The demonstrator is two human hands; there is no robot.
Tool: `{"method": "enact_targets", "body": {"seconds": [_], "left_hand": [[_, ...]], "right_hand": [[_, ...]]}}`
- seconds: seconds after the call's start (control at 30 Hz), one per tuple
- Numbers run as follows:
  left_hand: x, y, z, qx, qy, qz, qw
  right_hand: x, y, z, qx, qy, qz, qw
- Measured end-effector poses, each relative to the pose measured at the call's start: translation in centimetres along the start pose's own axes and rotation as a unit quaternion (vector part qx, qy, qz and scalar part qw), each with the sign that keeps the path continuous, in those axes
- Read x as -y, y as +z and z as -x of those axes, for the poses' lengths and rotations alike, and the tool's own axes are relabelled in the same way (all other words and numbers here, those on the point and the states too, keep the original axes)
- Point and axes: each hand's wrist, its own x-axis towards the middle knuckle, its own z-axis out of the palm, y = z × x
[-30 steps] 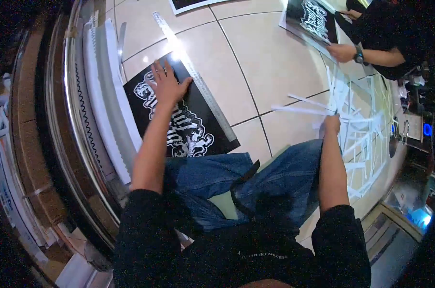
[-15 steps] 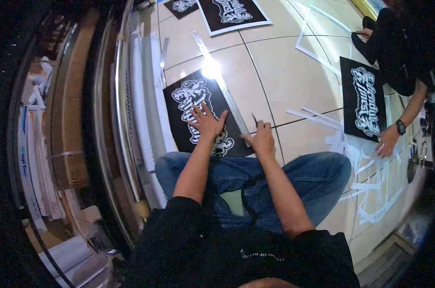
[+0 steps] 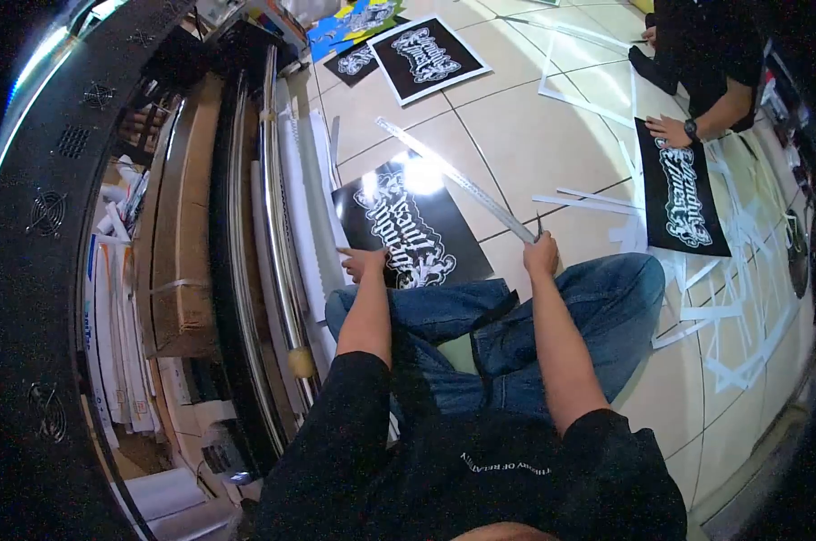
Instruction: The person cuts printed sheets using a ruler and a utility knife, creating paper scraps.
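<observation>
A black sheet with white lettering [image 3: 462,236] lies on the tiled floor in front of my crossed legs. At its lower left edge is my left hand [image 3: 364,264], fingers apart, index finger extended, holding nothing. My right hand [image 3: 541,255] is closed round the near end of a long metal ruler [image 3: 462,180], which slants away to the upper left beyond the sheet's right side. A thin dark blade [image 3: 538,224] sticks up from the same hand.
Another person's hand [image 3: 669,132] rests on a second black printed sheet [image 3: 674,203] at the right. White paper strips [image 3: 719,311] lie scattered beside it. A white-bordered print [image 3: 424,63] lies farther back. Metal rollers [image 3: 286,225] and a long cardboard box [image 3: 187,234] stand at the left.
My left hand has left the middle of the sheet for its left edge. My right hand has taken hold of the ruler and moved it right, off the sheet. The other person's hand has moved up their sheet.
</observation>
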Motion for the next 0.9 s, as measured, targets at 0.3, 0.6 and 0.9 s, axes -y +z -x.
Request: {"method": "enact_targets", "body": {"seconds": [0.3, 0.6, 0.9], "left_hand": [[-2.2, -4.4, 3.6, -0.112, 0.393, 0.244, 0.88], [-7.4, -21.1, 9.4, -0.315, 0.581, 0.242, 0.71], [-11.5, -26.7, 15.0, 0.168, 0.558, 0.425, 0.692]], "right_hand": [[-0.5, 0.3, 0.9, -0.089, -0.093, -0.079, 0.989], [3.7, -3.6, 1.8, 0.019, -0.181, -0.256, 0.949], [8.9, -17.2, 1.7, 0.178, -0.297, -0.482, 0.805]]}}
